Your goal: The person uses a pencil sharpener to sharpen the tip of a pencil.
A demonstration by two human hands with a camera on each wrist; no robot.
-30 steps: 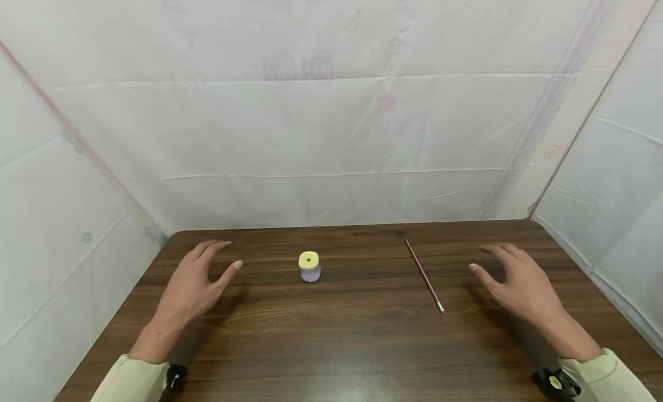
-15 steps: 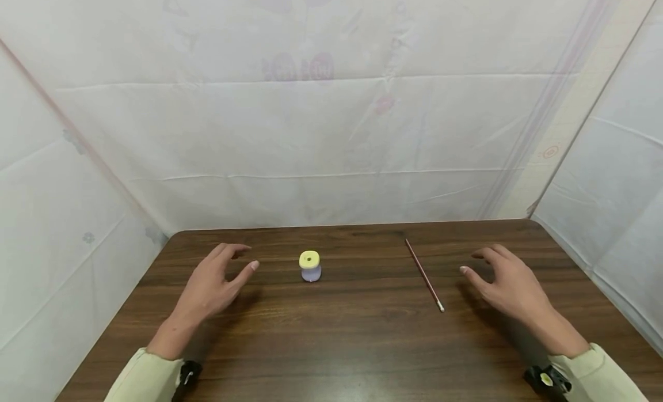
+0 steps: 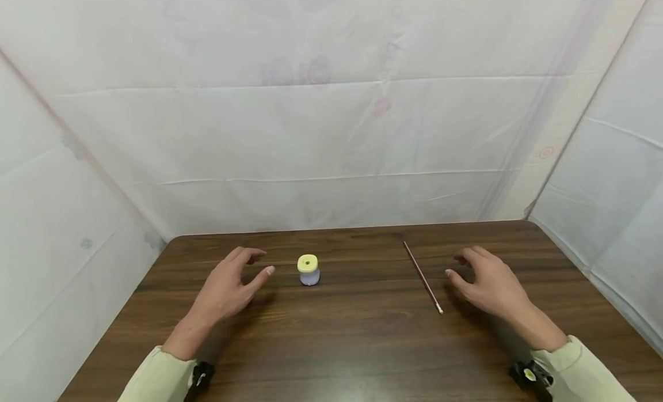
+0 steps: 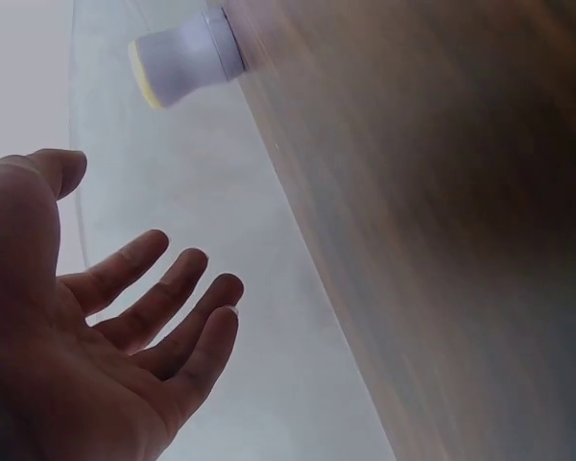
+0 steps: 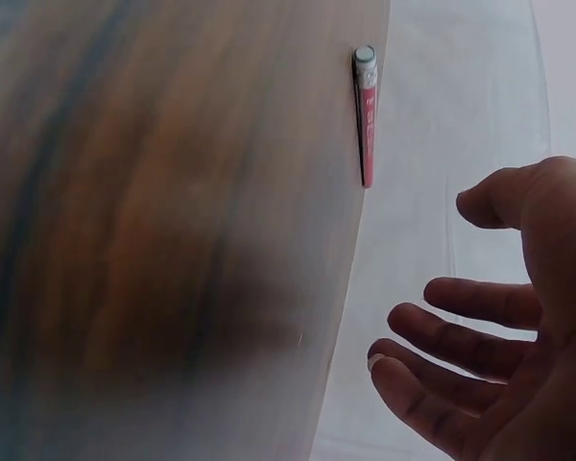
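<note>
A small pencil sharpener (image 3: 309, 270), lavender with a yellow top and a dark hole in it, stands upright left of the table's middle. To its right lies a dark red pencil (image 3: 422, 278), its white eraser end toward me. My left hand (image 3: 223, 289) hovers to the left of the sharpener, fingers loosely bent and apart from it. My right hand (image 3: 489, 284) hovers just right of the pencil without touching it. In the left wrist view the sharpener (image 4: 184, 60) is beyond the thumb; in the right wrist view the pencil (image 5: 368, 125) is beyond the fingers. Both hands hold nothing.
The brown wood-grain table (image 3: 342, 344) ends at a white sheet (image 3: 290, 137) hung behind it. More white sheeting flanks both sides. Each wrist wears a black strapped device, the left device (image 3: 201, 376) and the right device (image 3: 532, 374).
My left hand has moved right, toward the sharpener. My right hand has moved left, toward the pencil. Sharpener and pencil have stayed where they were on the table.
</note>
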